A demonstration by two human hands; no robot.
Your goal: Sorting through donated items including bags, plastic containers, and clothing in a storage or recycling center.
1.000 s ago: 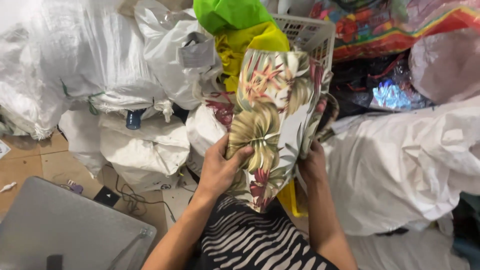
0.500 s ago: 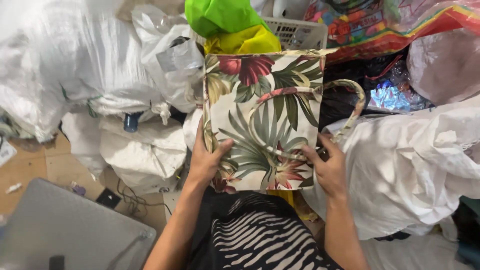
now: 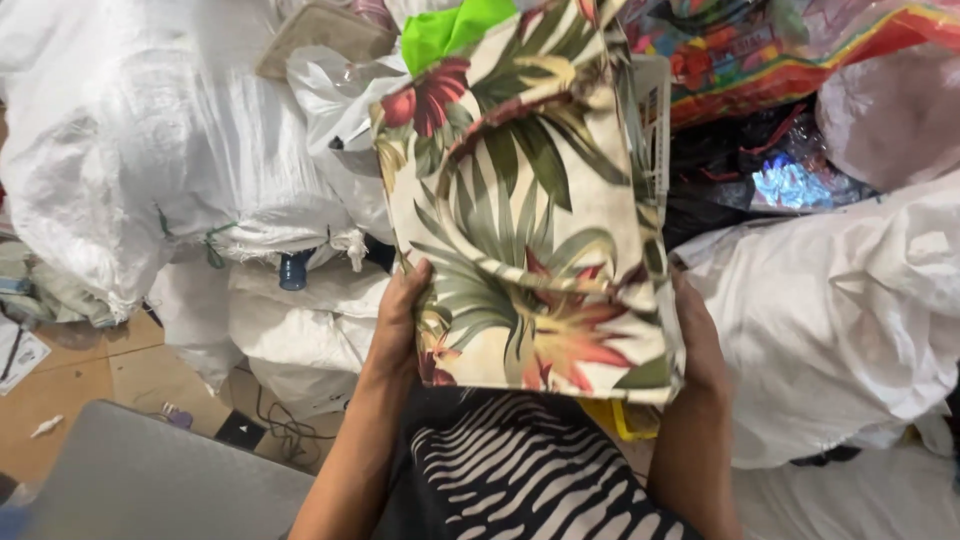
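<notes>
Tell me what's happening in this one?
A person holds a floral tote bag up in front of them with both hands, the left hand on its left edge and the right hand on its right edge near the bottom. The bag's handle lies flat against its front. White sacks are piled all around, with a white basket and a bright green cloth behind the bag. A black-and-white striped cloth lies under it.
</notes>
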